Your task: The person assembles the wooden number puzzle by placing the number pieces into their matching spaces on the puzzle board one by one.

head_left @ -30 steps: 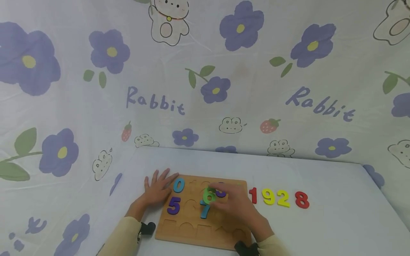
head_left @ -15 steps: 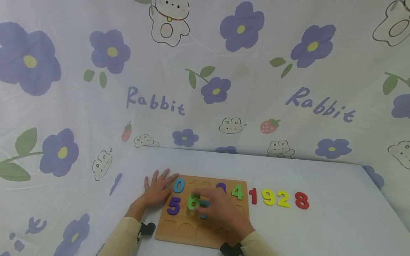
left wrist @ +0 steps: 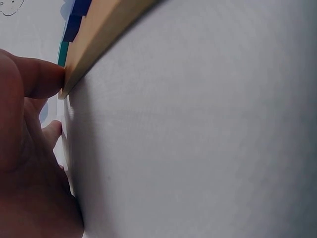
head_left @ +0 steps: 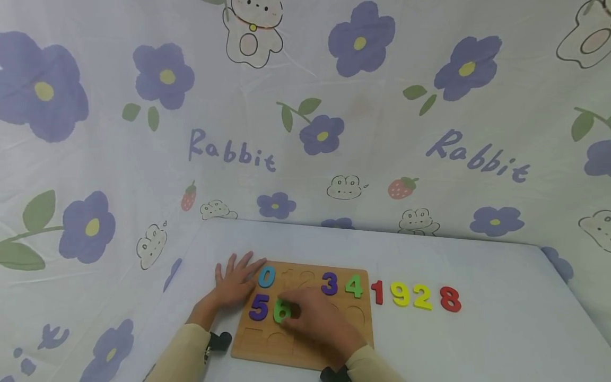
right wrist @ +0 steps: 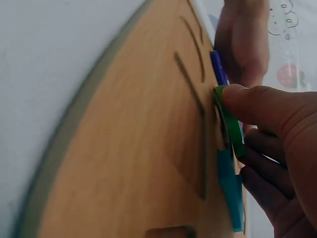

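Observation:
My right hand (head_left: 321,317) pinches a green number 6 (head_left: 277,313) between thumb and fingers, low over the wooden number puzzle board (head_left: 258,351). The piece is at the middle row, just right of the purple 5 (head_left: 259,307). In the right wrist view the green 6 stands slightly tilted at the board's surface, with a blue 7 (right wrist: 230,191) close by; the head view has that 7 hidden behind the hand. My left hand (head_left: 235,284) lies with spread fingers at the board's left edge, its thumb (left wrist: 47,79) touching the side.
A blue 0 (head_left: 267,277), purple 3 (head_left: 329,284) and green 4 (head_left: 354,286) sit in the board's top row. Right of the board, a red 1 (head_left: 377,292), yellow 9 (head_left: 400,294), yellow 2 (head_left: 422,296) and red 8 (head_left: 450,299) lie on the white table (head_left: 501,329). A patterned cloth hangs behind.
My right hand has carried the green 6 leftward and down, from over the 7 to beside the purple 5, uncovering the 3 and 4. The left hand has stayed still.

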Tool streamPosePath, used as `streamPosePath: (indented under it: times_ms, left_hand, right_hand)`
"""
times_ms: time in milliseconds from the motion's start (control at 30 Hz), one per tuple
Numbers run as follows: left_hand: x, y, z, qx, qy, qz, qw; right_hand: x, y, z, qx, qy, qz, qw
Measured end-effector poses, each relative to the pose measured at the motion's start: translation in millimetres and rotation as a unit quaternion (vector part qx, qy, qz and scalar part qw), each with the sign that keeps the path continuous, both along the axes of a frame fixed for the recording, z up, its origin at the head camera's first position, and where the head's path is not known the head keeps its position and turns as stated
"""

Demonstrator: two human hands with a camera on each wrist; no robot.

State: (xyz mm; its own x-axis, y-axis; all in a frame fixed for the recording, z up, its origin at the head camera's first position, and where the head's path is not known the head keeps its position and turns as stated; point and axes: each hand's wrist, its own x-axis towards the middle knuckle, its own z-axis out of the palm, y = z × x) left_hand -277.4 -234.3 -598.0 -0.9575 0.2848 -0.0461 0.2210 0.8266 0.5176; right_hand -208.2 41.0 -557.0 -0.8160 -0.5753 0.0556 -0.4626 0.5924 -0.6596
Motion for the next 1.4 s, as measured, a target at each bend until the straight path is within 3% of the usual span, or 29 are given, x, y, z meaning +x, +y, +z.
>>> streamPosePath:
  times_ms: [300, 700, 933, 1100, 1300, 1400]
  left_hand:
    - [1.9, 1.6, 4.5, 0.007, -0.003, 0.002, 1.0]
    - [-2.4, -0.4, -2.9, -0.001, -0.005, 0.003, 1.0]
    - [5.9, 5.2, 16.5, -0.006, -0.013, 0.002, 0.9999]
    - [8.4, 4.7, 19.6, -0.013, -0.016, 0.002, 0.9998]
    - [1.2, 1.4, 3.8, 0.004, -0.001, 0.002, 1.0]
    - [2.9, 2.4, 5.7, 0.01, 0.002, 0.001, 0.9999]
  right_hand:
    - [-0.7, -2, -3.5, 0.007, 0.043, 0.018, 0.9989]
    - [5.9, 18, -1.7, -0.028, 0.024, -0.002, 0.9993]
    - [12.1, 57, 12.4, -0.028, -0.033, -0.029, 0.9986]
    - [16.2, 96, 22.0, -0.028, 0.022, -0.033, 0.9988]
    - [24.0, 145, 30.0, 0.006, 0.052, -0.065, 0.9965]
    - [27.2, 172, 30.0, 0.021, 0.063, -0.096, 0.9931]
